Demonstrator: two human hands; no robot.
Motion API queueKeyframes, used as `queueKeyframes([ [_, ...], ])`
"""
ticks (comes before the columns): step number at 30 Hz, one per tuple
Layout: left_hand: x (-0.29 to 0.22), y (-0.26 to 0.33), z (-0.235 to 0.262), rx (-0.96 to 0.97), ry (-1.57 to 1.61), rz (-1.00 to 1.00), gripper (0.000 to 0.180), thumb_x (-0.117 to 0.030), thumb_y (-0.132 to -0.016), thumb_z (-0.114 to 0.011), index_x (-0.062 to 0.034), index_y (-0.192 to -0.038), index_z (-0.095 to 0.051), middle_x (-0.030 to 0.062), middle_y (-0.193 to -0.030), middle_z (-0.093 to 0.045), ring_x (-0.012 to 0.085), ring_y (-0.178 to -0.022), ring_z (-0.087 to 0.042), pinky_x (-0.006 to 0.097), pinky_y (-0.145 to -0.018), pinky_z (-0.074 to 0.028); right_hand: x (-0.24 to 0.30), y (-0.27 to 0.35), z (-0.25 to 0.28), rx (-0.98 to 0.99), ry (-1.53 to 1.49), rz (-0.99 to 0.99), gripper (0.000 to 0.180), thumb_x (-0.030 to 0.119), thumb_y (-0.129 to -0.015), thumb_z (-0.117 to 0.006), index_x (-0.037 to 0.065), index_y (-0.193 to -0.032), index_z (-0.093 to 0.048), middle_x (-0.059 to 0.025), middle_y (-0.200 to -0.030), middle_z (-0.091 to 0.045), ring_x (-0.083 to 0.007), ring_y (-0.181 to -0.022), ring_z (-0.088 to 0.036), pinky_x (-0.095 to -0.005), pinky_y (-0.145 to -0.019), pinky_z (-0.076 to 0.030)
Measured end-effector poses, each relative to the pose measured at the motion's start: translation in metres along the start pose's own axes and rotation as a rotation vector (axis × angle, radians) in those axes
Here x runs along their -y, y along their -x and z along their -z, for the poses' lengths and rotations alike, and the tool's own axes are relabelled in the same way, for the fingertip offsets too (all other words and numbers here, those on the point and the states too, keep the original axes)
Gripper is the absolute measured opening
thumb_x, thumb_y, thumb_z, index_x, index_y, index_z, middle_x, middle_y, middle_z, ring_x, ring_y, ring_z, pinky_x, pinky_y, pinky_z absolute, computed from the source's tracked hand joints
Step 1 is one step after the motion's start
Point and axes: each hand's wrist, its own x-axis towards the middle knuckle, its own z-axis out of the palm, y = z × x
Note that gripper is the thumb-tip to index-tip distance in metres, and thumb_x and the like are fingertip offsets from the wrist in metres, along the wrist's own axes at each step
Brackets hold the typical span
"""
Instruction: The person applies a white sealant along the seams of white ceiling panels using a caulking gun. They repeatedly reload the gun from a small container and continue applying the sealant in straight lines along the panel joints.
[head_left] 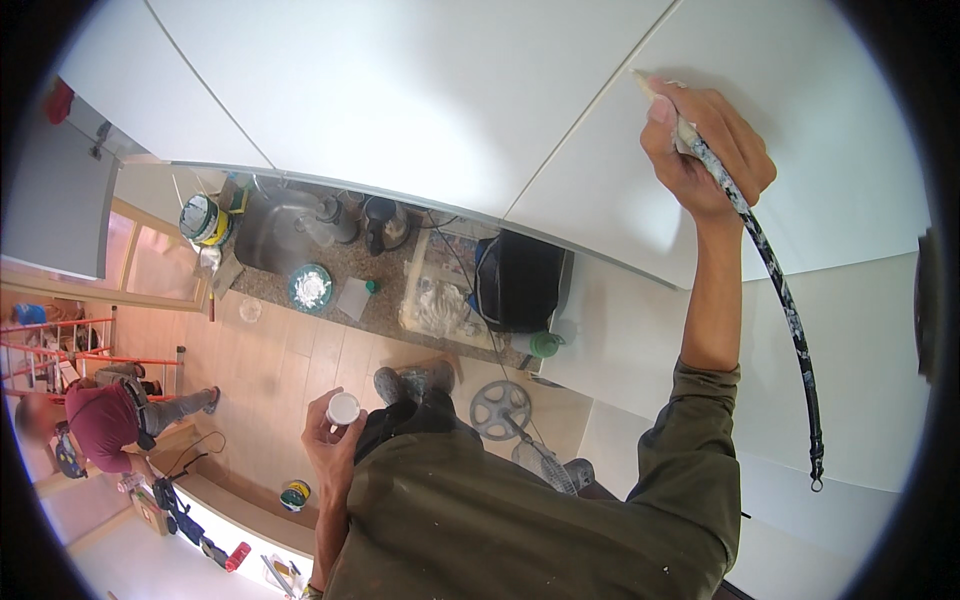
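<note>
My right hand (715,150) is raised at the upper right, fingers closed round a long paintbrush (755,225). Its black handle is spotted with white and looks bent in this view. The pale tip points up and left, close to the seam between two white cabinet doors (540,60); I cannot tell whether it touches. Lower down, at the left of my body, my left hand (325,440) is closed around a small white cup (343,408). What the cup holds cannot be made out.
Below the cabinets runs a stone counter (385,285) with a sink (270,235), a kettle (383,225), a tub of white paste (310,288) and a black bag (517,280). A fan (502,410) stands behind me. Another person (105,420) bends near an orange ladder (180,365).
</note>
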Motion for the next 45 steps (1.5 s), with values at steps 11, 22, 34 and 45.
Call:
queueKeyframes([
  [11,-0.003,0.0,-0.003,-0.008,0.007,0.027,0.041,0.005,-0.079,-0.074,0.0006,-0.118,-0.059,0.006,-0.12,-0.055,0.0174,-0.105,-0.059,0.029,-0.086,-0.055,-0.005,0.003,-0.002,-0.036,-0.012,-0.02,0.013,0.015,-0.087,-0.071,0.004,-0.095,-0.071,-0.0057,-0.066,-0.068,-0.0143,-0.055,-0.067,-0.0214,-0.05,-0.052],
  [22,-0.003,0.0,-0.002,0.004,0.005,0.033,0.042,0.007,-0.079,-0.073,0.0007,-0.118,-0.06,0.0057,-0.12,-0.054,0.0178,-0.107,-0.058,0.028,-0.087,-0.055,-0.004,0.006,-0.002,-0.048,-0.064,-0.112,0.013,0.013,-0.079,-0.077,0.01,-0.092,-0.074,-0.0056,-0.077,-0.072,-0.0158,-0.061,-0.067,-0.0228,-0.057,-0.055],
  [34,-0.005,0.0,-0.004,0.01,0.003,0.023,0.042,0.007,-0.079,-0.073,0.0011,-0.118,-0.06,0.0058,-0.119,-0.054,0.0173,-0.104,-0.059,0.027,-0.084,-0.055,-0.006,0.008,-0.006,-0.064,-0.058,-0.11,0.016,0.012,-0.079,-0.077,0.01,-0.094,-0.074,-0.0053,-0.076,-0.071,-0.0154,-0.06,-0.066,-0.0229,-0.057,-0.055],
  [45,-0.005,-0.001,-0.005,0.007,0.007,0.016,0.041,0.007,-0.079,-0.073,0.001,-0.118,-0.06,0.0049,-0.115,-0.054,0.0164,-0.102,-0.059,0.027,-0.082,-0.055,-0.006,0.012,-0.006,-0.067,-0.043,-0.153,0.023,0.015,-0.076,-0.08,0.013,-0.099,-0.075,-0.0048,-0.082,-0.073,-0.0158,-0.064,-0.068,-0.0224,-0.058,-0.057],
])
